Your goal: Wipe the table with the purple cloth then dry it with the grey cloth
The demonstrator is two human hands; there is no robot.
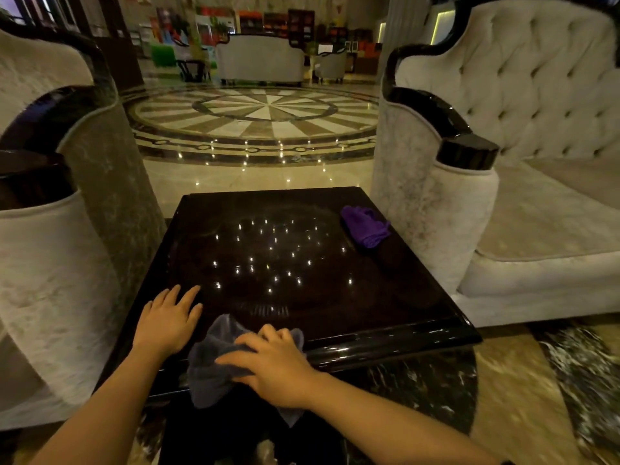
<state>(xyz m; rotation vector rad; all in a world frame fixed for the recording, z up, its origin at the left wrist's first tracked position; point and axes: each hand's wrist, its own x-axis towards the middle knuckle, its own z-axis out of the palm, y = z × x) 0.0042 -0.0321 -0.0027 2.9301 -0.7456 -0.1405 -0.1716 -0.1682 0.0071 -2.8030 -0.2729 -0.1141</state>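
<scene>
Grey cloth (pixel 214 360): bunched at the near edge of the worktop (pixel 302 263), partly draped over that edge and hanging down in front; it lies under the right hand and just beside the left hand.
Right hand (pixel 268 367): palm down on the grey cloth, fingers curled and pressing into its folds, gripping it against the near edge.
Left hand (pixel 167 317): flat on the bare worktop at the near left corner, fingers spread and open, holding nothing; its thumb side sits close to the grey cloth without clearly touching it.
Purple cloth (pixel 365 226): crumpled in a loose heap at the far right of the worktop, well apart from both hands, near the arm of the sofa (pixel 436 209).
Grey cloth look: soft, dull blue-grey, wrinkled, with one corner sticking up between the hands.
Purple cloth look: vivid violet, folded over itself, edges layered.
Worktop look: dark, glossy, square, mirroring many small points of light.
Surroundings: pale armchair (pixel 50 263) on the left, polished patterned floor (pixel 261 129) beyond.
</scene>
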